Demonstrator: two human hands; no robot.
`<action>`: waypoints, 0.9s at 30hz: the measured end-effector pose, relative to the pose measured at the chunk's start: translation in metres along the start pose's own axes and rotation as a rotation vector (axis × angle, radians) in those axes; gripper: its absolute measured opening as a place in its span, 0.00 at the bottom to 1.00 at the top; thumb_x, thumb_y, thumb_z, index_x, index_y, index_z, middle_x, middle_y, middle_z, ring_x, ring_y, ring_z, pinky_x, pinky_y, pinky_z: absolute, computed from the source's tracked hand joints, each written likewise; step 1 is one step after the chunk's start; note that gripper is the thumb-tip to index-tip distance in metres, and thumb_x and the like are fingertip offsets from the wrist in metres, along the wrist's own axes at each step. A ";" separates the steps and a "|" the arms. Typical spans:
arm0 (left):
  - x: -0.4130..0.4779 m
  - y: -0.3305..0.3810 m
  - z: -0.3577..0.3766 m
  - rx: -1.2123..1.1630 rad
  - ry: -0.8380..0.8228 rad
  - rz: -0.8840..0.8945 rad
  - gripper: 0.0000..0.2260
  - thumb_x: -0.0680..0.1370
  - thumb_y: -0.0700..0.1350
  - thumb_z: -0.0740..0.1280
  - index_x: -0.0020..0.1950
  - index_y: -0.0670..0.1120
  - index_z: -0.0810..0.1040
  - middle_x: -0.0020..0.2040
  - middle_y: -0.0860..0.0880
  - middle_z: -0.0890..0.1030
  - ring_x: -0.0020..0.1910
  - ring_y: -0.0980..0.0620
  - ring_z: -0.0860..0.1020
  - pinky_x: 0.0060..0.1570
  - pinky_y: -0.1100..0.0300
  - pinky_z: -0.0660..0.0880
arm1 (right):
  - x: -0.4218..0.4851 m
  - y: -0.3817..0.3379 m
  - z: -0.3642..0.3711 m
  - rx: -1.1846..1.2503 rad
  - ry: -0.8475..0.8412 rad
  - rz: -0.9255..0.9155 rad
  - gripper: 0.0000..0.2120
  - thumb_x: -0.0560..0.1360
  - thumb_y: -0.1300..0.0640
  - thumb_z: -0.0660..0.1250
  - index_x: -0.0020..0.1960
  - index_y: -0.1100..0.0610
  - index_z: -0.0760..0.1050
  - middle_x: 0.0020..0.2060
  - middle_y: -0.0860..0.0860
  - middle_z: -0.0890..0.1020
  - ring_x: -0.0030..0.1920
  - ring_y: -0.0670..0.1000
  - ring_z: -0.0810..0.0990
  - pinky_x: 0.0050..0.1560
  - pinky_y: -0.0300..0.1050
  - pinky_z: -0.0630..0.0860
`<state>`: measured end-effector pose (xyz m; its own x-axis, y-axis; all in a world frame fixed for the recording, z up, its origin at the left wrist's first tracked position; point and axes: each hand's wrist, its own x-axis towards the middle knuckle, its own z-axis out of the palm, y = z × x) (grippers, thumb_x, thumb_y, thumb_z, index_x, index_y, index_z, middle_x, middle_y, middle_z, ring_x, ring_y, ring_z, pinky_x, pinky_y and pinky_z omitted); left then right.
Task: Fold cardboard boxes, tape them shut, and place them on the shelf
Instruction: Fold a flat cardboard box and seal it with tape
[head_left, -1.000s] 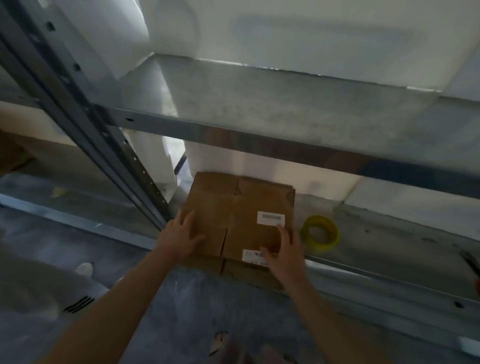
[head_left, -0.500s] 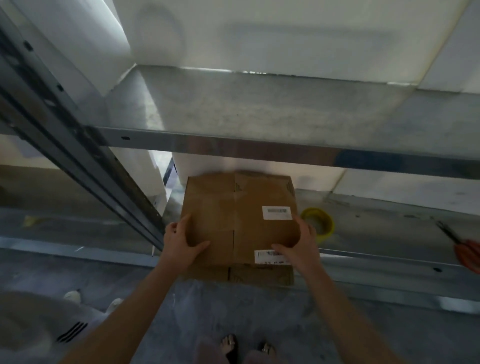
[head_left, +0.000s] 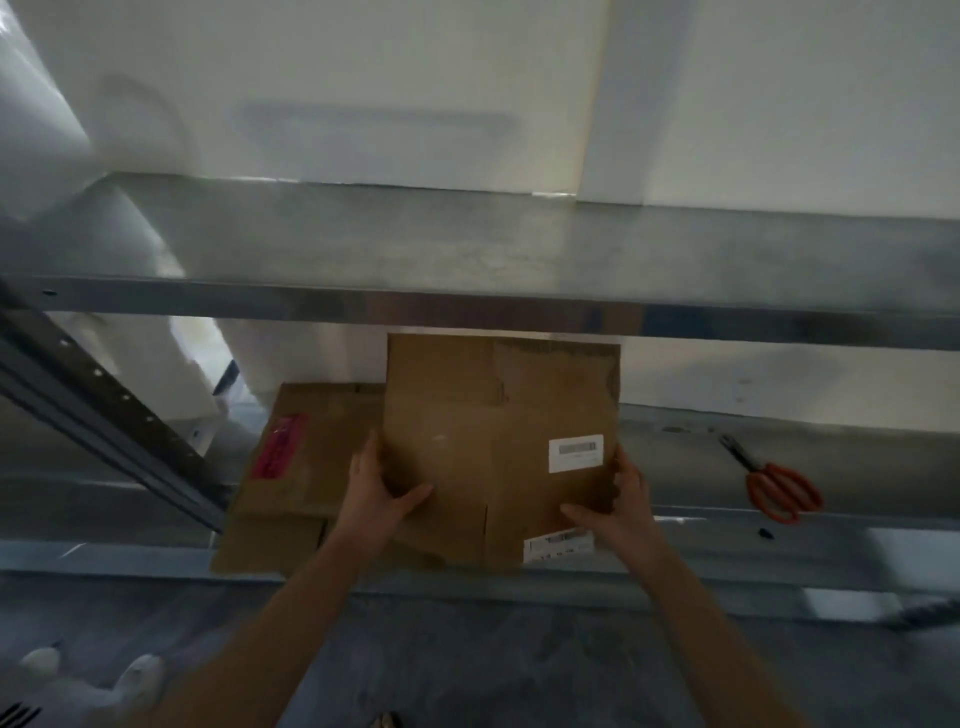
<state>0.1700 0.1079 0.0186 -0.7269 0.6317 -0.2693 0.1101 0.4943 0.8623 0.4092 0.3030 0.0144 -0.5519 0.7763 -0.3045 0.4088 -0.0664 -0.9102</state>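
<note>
Orange-handled scissors with dark metal blades (head_left: 748, 467) lying flat over on the right, tips pointing up and left. Tiny black speck (head_left: 764, 532) just below the handles. Grey concrete floor (head_left: 493, 665) down below, plain white wall (head_left: 363, 78) behind.

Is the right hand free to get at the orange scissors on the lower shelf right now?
Probably not yet: the right hand grips the cardboard box. The scissors lie uncovered to its right, nothing between, once it lets go.
</note>
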 end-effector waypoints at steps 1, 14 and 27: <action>-0.004 0.008 0.024 -0.018 -0.041 -0.003 0.51 0.63 0.55 0.79 0.77 0.51 0.53 0.66 0.52 0.62 0.67 0.47 0.68 0.66 0.46 0.70 | -0.001 0.006 -0.023 0.058 0.001 -0.004 0.48 0.67 0.60 0.79 0.77 0.48 0.53 0.68 0.48 0.64 0.71 0.56 0.66 0.62 0.53 0.75; -0.051 0.135 0.182 -0.215 -0.465 0.129 0.43 0.73 0.38 0.72 0.75 0.67 0.52 0.72 0.62 0.62 0.70 0.61 0.60 0.68 0.54 0.66 | -0.003 0.030 -0.189 0.168 0.035 -0.083 0.50 0.62 0.41 0.78 0.77 0.44 0.56 0.66 0.45 0.71 0.64 0.47 0.72 0.60 0.49 0.75; -0.050 0.143 0.219 -0.251 -0.354 0.274 0.44 0.69 0.46 0.75 0.72 0.69 0.50 0.66 0.73 0.64 0.69 0.62 0.66 0.64 0.53 0.73 | -0.007 0.069 -0.189 0.153 0.095 -0.116 0.43 0.65 0.49 0.80 0.72 0.48 0.60 0.63 0.45 0.75 0.62 0.40 0.77 0.63 0.54 0.77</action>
<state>0.3704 0.2776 0.0620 -0.4150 0.9030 -0.1108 0.0667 0.1516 0.9862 0.5788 0.4114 0.0065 -0.5150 0.8394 -0.1736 0.2269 -0.0618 -0.9720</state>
